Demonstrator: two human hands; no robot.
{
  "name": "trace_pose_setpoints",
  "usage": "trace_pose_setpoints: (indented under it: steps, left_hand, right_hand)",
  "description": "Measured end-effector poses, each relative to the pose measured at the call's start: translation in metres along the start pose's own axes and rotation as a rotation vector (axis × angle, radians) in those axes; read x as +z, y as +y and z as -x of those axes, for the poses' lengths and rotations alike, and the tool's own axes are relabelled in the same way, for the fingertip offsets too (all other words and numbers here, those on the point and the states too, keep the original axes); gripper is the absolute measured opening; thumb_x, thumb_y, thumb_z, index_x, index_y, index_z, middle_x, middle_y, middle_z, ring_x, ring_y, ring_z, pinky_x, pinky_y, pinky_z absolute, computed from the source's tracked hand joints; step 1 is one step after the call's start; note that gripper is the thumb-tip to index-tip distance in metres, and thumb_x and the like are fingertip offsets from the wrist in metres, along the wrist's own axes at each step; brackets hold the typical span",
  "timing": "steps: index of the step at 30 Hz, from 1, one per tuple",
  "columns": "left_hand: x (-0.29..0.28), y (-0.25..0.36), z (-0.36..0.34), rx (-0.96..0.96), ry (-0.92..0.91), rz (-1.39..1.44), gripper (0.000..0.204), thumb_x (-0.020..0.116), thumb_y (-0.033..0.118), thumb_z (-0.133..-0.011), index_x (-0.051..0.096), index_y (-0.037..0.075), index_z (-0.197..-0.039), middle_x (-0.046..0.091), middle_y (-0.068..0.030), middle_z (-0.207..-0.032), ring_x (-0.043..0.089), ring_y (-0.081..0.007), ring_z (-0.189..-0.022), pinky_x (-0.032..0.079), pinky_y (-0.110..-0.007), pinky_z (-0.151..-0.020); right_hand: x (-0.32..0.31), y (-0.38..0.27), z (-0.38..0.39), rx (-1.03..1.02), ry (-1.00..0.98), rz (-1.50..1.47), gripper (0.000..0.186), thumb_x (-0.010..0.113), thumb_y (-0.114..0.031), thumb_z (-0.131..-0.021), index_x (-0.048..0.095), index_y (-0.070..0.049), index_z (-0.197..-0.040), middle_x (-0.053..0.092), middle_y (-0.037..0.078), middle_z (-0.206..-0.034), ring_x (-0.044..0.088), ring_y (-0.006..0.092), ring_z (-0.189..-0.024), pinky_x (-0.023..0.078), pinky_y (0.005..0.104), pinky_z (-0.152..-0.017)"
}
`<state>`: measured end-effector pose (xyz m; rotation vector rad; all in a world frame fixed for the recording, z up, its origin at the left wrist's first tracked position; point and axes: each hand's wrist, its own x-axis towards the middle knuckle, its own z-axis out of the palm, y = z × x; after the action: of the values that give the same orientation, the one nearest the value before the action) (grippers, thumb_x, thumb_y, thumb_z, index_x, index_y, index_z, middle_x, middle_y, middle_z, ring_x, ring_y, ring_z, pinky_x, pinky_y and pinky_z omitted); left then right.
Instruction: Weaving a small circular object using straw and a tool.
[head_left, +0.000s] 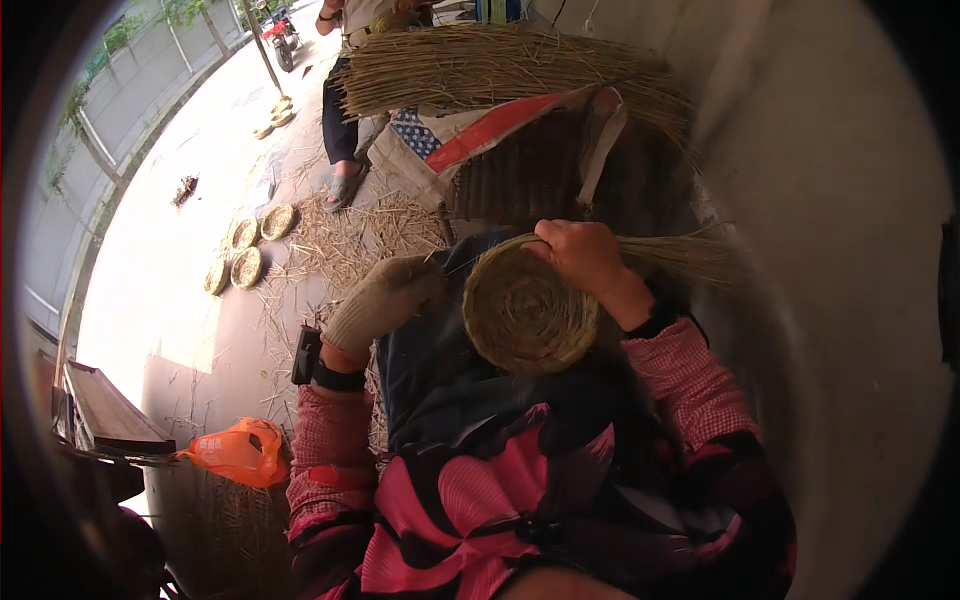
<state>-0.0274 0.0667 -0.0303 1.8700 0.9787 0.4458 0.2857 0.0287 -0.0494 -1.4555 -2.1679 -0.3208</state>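
A shallow round woven straw basket (530,312) rests on my lap, its coiled inside facing up. My right hand (582,258) is bare and closed over its far rim, fingers curled inward and knuckles up. From under that hand a loose tail of straw (680,257) runs out to the right. My left hand (388,300), in a pale knit glove, is held left of the basket, apart from it. Its fingers are drawn together, and a faint thin strand seems to stretch toward the rim. What they pinch is too small and dark to make out.
Ahead, a big bundle of straw (510,70) lies above a red, white and blue cloth sack (480,135) on a dark seat. Several round baskets (247,267) sit on the straw-littered floor. An orange plastic bag (240,452) lies left; a person's sandalled foot (345,187) shows beyond.
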Motion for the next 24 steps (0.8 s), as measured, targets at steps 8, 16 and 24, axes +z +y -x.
trace_pose_setpoints:
  steps: [8, 16, 24]
  left_hand:
    - [0.022, -0.018, -0.038, 0.237, 0.458, 1.266, 0.022, 0.051, 0.027, -0.105, 0.055, 0.013, -0.088, 0.070, -0.0082, -0.085, 0.067, -0.0223, -0.069, 0.043, -0.023, -0.052]
    - [0.025, -0.022, 0.008, 0.143, 0.498, 0.238, 0.024, 0.055, 0.032, -0.103, 0.059, 0.012, -0.090, 0.058, -0.0061, -0.073, 0.053, -0.0205, -0.060, 0.041, -0.032, -0.052]
    - [0.076, 0.011, 0.007, 0.145, 0.385, -0.556, 0.026, 0.063, 0.034, -0.095, 0.065, 0.010, -0.106, 0.069, -0.0178, -0.097, 0.067, -0.0425, -0.091, 0.052, -0.052, -0.074]
  right_hand:
    - [0.011, -0.030, 0.001, -0.156, 0.003, -0.148, 0.025, 0.062, -0.042, -0.097, 0.069, -0.019, -0.103, 0.064, 0.004, -0.076, 0.067, 0.0288, -0.070, 0.052, 0.0409, -0.057]
    - [0.022, -0.025, 0.011, -0.101, 0.048, -0.278, 0.019, 0.064, -0.037, -0.095, 0.068, -0.019, -0.099, 0.064, 0.004, -0.076, 0.067, 0.0289, -0.070, 0.052, 0.0412, -0.058]
    - [0.011, -0.014, 0.002, -0.218, -0.043, -0.216, 0.018, 0.062, -0.031, -0.097, 0.063, -0.015, -0.106, 0.067, 0.006, -0.082, 0.068, 0.0301, -0.076, 0.054, 0.0416, -0.062]
